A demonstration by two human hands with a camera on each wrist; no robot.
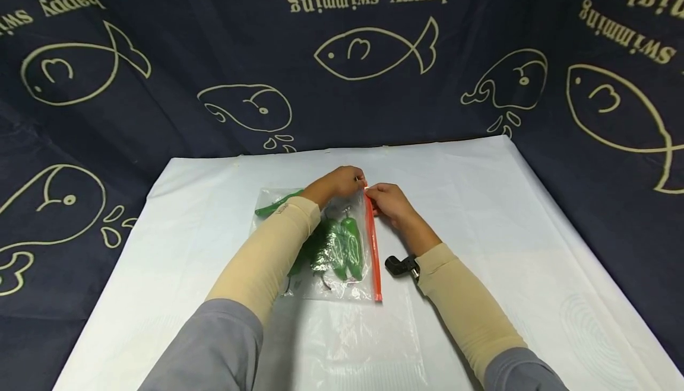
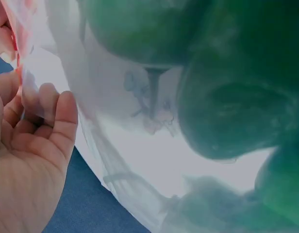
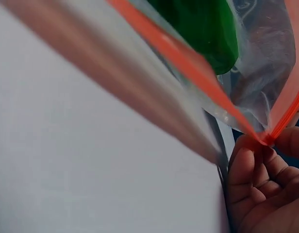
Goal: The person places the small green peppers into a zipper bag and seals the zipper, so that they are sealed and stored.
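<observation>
A clear zip bag (image 1: 355,291) with a red zip strip (image 1: 374,242) along its right side lies on the white table. Inside it are several green peppers (image 1: 352,248), seen through the film. At the far end of the strip my left hand (image 1: 344,181) pinches the bag's edge; in the left wrist view its fingers (image 2: 64,114) curl against the film. My right hand (image 1: 392,202) pinches the same far corner, thumb and fingers on the strip. From that pinch, in the right wrist view, two orange-red bands (image 3: 188,68) spread apart, so the mouth stands parted there.
A sheet of thin clear plastic (image 1: 369,343) lies on the white table (image 1: 497,213) in front of the bag. A black camera mount (image 1: 401,266) sticks out from the right wrist. Dark cloth with fish drawings (image 1: 374,53) hangs behind and beside the table.
</observation>
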